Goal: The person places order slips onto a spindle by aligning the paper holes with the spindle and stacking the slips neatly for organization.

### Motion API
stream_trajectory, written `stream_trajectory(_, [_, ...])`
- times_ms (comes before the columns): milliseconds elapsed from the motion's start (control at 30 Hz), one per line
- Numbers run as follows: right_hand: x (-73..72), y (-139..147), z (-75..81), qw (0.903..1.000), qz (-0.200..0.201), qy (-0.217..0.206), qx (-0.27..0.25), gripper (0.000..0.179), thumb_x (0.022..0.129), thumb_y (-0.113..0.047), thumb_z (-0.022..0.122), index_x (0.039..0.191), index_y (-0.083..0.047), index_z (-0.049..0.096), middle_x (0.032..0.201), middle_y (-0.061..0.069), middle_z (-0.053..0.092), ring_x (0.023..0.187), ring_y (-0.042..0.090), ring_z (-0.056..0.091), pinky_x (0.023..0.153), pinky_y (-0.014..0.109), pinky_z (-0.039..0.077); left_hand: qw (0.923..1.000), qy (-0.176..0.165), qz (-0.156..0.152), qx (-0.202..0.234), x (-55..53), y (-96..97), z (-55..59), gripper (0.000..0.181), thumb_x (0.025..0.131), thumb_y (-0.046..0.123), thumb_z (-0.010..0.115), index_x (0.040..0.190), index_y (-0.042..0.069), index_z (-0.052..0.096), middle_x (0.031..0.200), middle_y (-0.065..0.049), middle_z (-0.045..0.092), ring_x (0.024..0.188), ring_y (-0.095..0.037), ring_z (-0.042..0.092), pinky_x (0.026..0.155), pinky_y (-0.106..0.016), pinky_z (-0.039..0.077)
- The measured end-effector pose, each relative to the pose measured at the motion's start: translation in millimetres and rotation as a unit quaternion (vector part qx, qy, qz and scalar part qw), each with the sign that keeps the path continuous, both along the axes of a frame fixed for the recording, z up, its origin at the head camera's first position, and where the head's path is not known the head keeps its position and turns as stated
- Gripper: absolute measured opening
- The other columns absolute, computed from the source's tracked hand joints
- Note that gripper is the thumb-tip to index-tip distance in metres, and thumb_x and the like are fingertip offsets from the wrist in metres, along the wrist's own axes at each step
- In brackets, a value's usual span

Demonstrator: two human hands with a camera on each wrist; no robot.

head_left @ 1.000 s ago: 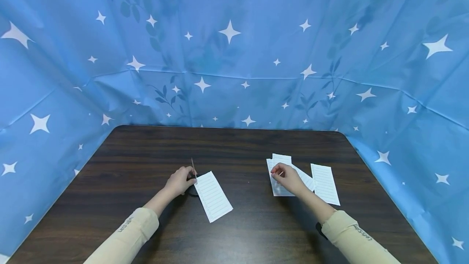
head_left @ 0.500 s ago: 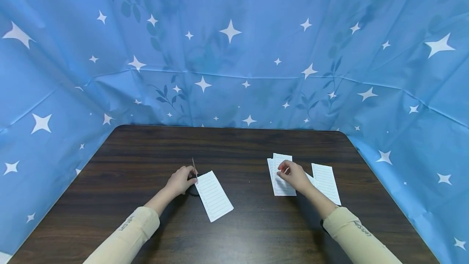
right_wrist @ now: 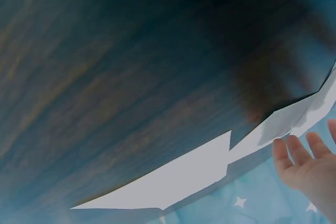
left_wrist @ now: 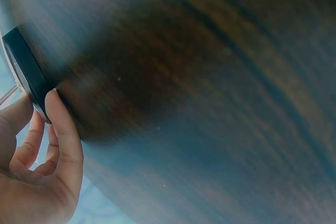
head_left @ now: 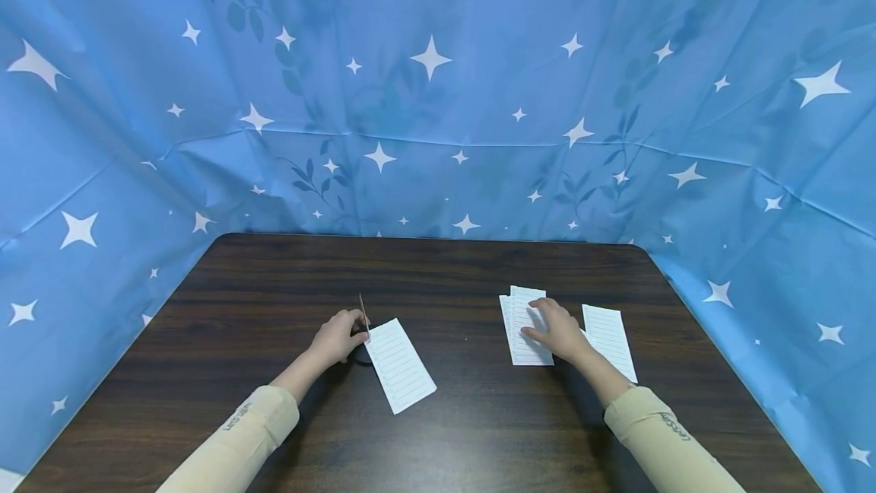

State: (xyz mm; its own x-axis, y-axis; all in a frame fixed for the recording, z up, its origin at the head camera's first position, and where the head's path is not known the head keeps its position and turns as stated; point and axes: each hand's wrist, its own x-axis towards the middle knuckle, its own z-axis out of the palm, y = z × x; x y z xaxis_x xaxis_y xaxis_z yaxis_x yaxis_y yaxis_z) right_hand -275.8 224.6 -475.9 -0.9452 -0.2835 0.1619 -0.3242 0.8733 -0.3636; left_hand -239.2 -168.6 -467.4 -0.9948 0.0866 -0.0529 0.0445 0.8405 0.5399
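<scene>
My left hand (head_left: 338, 337) pinches a dark, thick-edged object (left_wrist: 29, 69) between thumb and fingers; I cannot tell its kind. A thin brownish strip (head_left: 364, 316) rises by these fingertips in the head view, and a dark curved edge shows below them. Right beside the fingertips lies a tilted white lined card (head_left: 401, 366). My right hand (head_left: 557, 332) is over overlapping white lined cards (head_left: 525, 345), its fingers spread apart and loosely bent. In the right wrist view its fingertips (right_wrist: 280, 144) overlap the cards' edge. The hand hides part of these cards.
Another lined card (head_left: 609, 342) lies to the right of the right hand. Everything rests on a dark wood-grain table (head_left: 438, 272). Behind its far edge hangs a blue curtain (head_left: 438, 120) with white stars.
My right hand has shifted slightly right over the cards, and its fingers have spread from a closer bend. More of the left-hand cards shows now. The left hand has stayed in place.
</scene>
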Motion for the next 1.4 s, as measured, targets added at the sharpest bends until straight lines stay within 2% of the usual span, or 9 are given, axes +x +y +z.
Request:
stream_trajectory(167, [-0.4,2,-1.3,0.9985,-0.014,-0.031,0.043,0.062,0.083,-0.033,0.070,0.128,0.005,0.050,0.134,0.033,0.044,0.121,0.049,0.046,0.090,0.067,0.042,1.0000,0.000,-0.002,-0.001,0.5,-0.9,-0.4,0.017,0.088,0.011,0.065,0.104,0.005,0.061,0.094,-0.015,0.058,0.057,-0.017,0.054,0.041,-0.024,0.046])
stream_trajectory(333, [1.1,3,-2.2,0.9969,-0.007,-0.048,0.063,0.070,0.083,-0.039,0.069,0.133,0.004,0.046,0.138,0.032,0.041,0.127,0.049,0.039,0.092,0.071,0.035,1.0000,0.001,0.000,-0.001,0.2,-0.7,-0.4,0.017,0.088,0.011,0.065,0.103,0.005,0.061,0.094,-0.014,0.057,0.058,-0.017,0.054,0.041,-0.024,0.046])
stream_trajectory(733, [0.8,3,-1.0,0.9965,-0.013,-0.048,0.067,0.067,0.084,-0.038,0.068,0.131,0.005,0.047,0.139,0.030,0.042,0.128,0.047,0.039,0.095,0.071,0.033,1.0000,-0.005,0.002,0.003,0.6,-1.1,-2.6,0.017,0.088,0.011,0.065,0.104,0.006,0.061,0.096,-0.014,0.056,0.068,-0.020,0.055,0.041,-0.024,0.047])
stream_trajectory(1067, [2.7,-2,0.6,0.9975,-0.027,-0.013,0.065,0.057,0.084,-0.030,0.070,0.124,0.006,0.053,0.128,0.028,0.053,0.118,0.046,0.049,0.092,0.065,0.039,1.0000,-0.003,0.002,0.001,0.5,-1.9,-2.9,0.018,0.088,0.011,0.065,0.105,0.006,0.061,0.097,-0.015,0.057,0.069,-0.020,0.056,0.042,-0.026,0.047])
stream_trajectory(1400, [2.8,-10,-0.3,0.9966,-0.062,0.022,0.048,0.047,0.081,-0.023,0.074,0.118,0.002,0.057,0.118,0.025,0.061,0.105,0.044,0.058,0.079,0.058,0.045,1.0000,0.001,0.002,0.001,-0.1,-1.3,-2.6,0.018,0.088,0.011,0.065,0.105,0.006,0.062,0.097,-0.015,0.058,0.068,-0.020,0.056,0.041,-0.025,0.046])
